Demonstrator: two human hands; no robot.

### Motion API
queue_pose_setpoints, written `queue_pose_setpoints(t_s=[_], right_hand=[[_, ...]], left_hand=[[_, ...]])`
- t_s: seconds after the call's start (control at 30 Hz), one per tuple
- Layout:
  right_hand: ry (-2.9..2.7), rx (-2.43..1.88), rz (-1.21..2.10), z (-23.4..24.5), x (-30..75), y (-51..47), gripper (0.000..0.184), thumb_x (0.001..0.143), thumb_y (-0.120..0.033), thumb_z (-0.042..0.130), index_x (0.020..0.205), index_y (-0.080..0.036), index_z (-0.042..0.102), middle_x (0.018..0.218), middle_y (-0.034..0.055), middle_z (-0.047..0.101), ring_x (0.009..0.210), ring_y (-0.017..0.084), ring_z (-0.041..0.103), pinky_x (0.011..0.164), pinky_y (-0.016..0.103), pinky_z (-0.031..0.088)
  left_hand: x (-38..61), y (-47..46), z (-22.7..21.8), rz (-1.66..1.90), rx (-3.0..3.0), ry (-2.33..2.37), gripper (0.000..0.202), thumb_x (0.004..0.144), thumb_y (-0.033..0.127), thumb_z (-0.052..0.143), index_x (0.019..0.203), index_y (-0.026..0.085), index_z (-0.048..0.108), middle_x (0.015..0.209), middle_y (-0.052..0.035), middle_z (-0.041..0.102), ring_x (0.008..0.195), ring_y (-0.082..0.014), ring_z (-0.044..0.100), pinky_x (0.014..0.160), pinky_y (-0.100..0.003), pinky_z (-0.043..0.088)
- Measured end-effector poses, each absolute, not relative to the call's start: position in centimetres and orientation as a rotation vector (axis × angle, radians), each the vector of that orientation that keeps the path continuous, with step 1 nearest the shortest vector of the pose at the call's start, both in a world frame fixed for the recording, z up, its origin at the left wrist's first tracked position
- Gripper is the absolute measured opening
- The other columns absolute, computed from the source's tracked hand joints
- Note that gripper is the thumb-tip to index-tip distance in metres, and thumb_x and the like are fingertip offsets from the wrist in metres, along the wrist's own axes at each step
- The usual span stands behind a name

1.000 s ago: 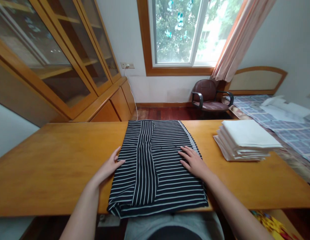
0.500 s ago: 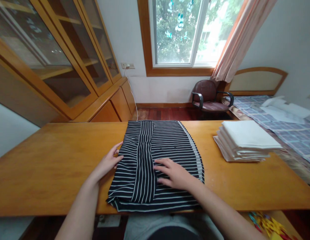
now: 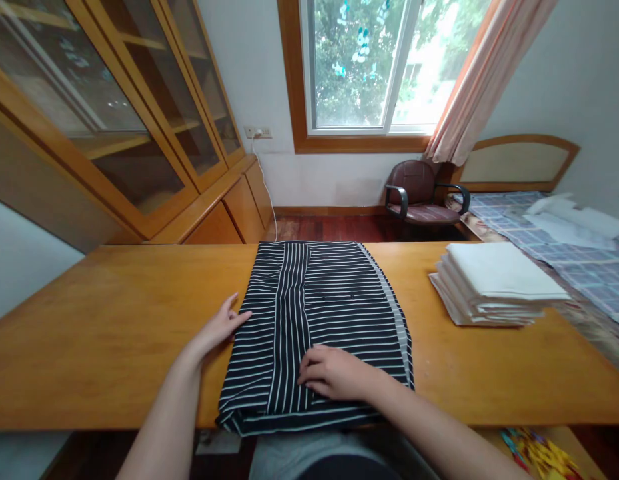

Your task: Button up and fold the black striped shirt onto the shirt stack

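A black shirt (image 3: 354, 287) with white stripes lies folded on the wooden table in front of me. A long strip of it (image 3: 290, 320), its stripes running lengthwise, lies over the cross-striped part. At the shirt's left edge is my left hand (image 3: 224, 325), thumb touching the cloth and fingers spread. My right hand (image 3: 334, 373) rests on the lower middle, fingers curled together at the strip's right edge and closed on the cloth; the fingertips are partly hidden. The shirt's near left corner is bunched, and its right side curves.
On the right of the table (image 3: 114, 333) stands a stack of folded white cloths (image 3: 504, 280). Past the table are a glass-fronted cabinet (image 3: 154, 127), a maroon armchair (image 3: 414, 193) and a bed (image 3: 554, 227). Yellow items (image 3: 544, 457) lie below the near right edge.
My right hand has moved down along the strip toward me, and its fingers have curled in. The left hand's fingers have come away from the shirt's edge. The near left cloth lies smoother.
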State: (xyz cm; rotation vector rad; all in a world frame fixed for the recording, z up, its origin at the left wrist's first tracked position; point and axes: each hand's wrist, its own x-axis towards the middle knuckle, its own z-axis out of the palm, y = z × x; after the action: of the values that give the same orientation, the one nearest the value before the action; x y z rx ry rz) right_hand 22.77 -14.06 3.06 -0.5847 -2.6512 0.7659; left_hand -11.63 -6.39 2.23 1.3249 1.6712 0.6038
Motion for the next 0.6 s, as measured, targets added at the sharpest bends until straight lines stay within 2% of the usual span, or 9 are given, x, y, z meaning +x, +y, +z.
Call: queue_pose_setpoints(t_s=[0.07, 0.1, 0.17, 0.23, 0.3, 0.37, 0.47, 0.53, 0.6], right_hand=[[-2.615, -0.663, 0.778, 3.2, 23.3, -13.7, 0.023, 0.097, -0.025, 0.056, 0.115, -0.022, 0.071, 0.112, 0.0045, 0.067, 0.102, 0.015, 0.059, 0.094, 0.027, 0.046], [-2.610, -0.701, 0.770, 3.2, 23.5, -13.5, 0.023, 0.096, -0.027, 0.059, 0.115, -0.022, 0.071, 0.112, 0.0048, 0.067, 0.102, 0.016, 0.059, 0.094, 0.028, 0.047], [-2.623, -0.750, 0.752, 3.2, 23.9, -13.1, 0.024, 0.094, -0.032, 0.064, 0.114, -0.022, 0.072, 0.110, 0.0051, 0.067, 0.102, 0.018, 0.059, 0.094, 0.030, 0.047], [-2.642, -0.773, 0.742, 3.2, 24.2, -12.7, 0.025, 0.091, -0.035, 0.067, 0.112, -0.022, 0.073, 0.108, 0.0054, 0.067, 0.101, 0.018, 0.059, 0.094, 0.031, 0.048], [-2.641, -0.784, 0.752, 3.3, 24.2, -12.5, 0.025, 0.091, -0.037, 0.068, 0.110, -0.022, 0.073, 0.107, 0.0056, 0.068, 0.101, 0.019, 0.060, 0.094, 0.032, 0.048], [-2.611, -0.815, 0.771, 3.4, 24.1, -12.3, 0.024, 0.092, -0.038, 0.066, 0.109, -0.022, 0.073, 0.106, 0.0057, 0.069, 0.100, 0.019, 0.061, 0.093, 0.032, 0.048], [-2.540, -0.895, 0.811, 3.7, 23.6, -12.1, 0.025, 0.097, -0.036, 0.059, 0.113, -0.021, 0.071, 0.103, 0.0058, 0.071, 0.096, 0.019, 0.063, 0.091, 0.032, 0.049], [-2.474, -0.946, 0.857, 4.0, 23.1, -12.1, 0.026, 0.098, -0.032, 0.056, 0.117, -0.021, 0.069, 0.105, 0.0061, 0.072, 0.097, 0.019, 0.064, 0.090, 0.032, 0.050], [-2.393, -0.982, 0.921, 4.4, 22.5, -12.1, 0.028, 0.098, -0.031, 0.055, 0.121, -0.021, 0.067, 0.108, 0.0064, 0.072, 0.099, 0.019, 0.065, 0.090, 0.031, 0.050]], left_hand=[[-11.2, -7.3, 2.6, 0.552, 1.310, 1.699, 0.109, 0.078, 0.064, 0.069, 0.158, 0.014, 0.013, 0.072, -0.0003, 0.064, 0.066, -0.0231, 0.066, 0.064, -0.034, 0.051], [-10.9, -8.0, 2.8, 0.541, 1.279, 1.691, 0.111, 0.078, 0.063, 0.069, 0.158, 0.015, 0.011, 0.078, -0.0040, 0.068, 0.074, -0.0256, 0.069, 0.070, -0.036, 0.053], [-10.5, -9.7, 3.0, 0.550, 1.212, 1.626, 0.112, 0.078, 0.060, 0.071, 0.159, 0.019, 0.005, 0.108, -0.0144, 0.071, 0.098, -0.0295, 0.071, 0.088, -0.041, 0.054], [-10.2, -11.5, 3.0, 0.592, 1.232, 1.568, 0.112, 0.077, 0.054, 0.074, 0.159, 0.023, 0.005, 0.142, -0.0190, 0.055, 0.126, -0.0307, 0.059, 0.106, -0.042, 0.047], [-10.3, -13.0, 2.8, 0.627, 1.295, 1.543, 0.110, 0.076, 0.050, 0.076, 0.159, 0.026, 0.009, 0.159, -0.0148, 0.036, 0.143, -0.0297, 0.040, 0.116, -0.040, 0.036], [-10.3, -14.0, 3.0, 0.653, 1.312, 1.515, 0.108, 0.076, 0.047, 0.076, 0.159, 0.029, 0.010, 0.161, -0.0109, 0.032, 0.146, -0.0293, 0.035, 0.118, -0.041, 0.035], [-9.7, -14.4, 4.1, 0.690, 1.265, 1.463, 0.106, 0.078, 0.045, 0.074, 0.160, 0.031, 0.009, 0.150, -0.0125, 0.049, 0.136, -0.0305, 0.050, 0.111, -0.042, 0.044], [-8.7, -14.0, 5.3, 0.709, 1.247, 1.427, 0.105, 0.080, 0.044, 0.073, 0.160, 0.030, 0.006, 0.136, -0.0135, 0.061, 0.124, -0.0301, 0.061, 0.105, -0.043, 0.048], [-7.3, -13.2, 6.4, 0.722, 1.255, 1.382, 0.103, 0.082, 0.041, 0.071, 0.160, 0.029, 0.004, 0.122, -0.0112, 0.067, 0.110, -0.0273, 0.067, 0.099, -0.042, 0.052]])
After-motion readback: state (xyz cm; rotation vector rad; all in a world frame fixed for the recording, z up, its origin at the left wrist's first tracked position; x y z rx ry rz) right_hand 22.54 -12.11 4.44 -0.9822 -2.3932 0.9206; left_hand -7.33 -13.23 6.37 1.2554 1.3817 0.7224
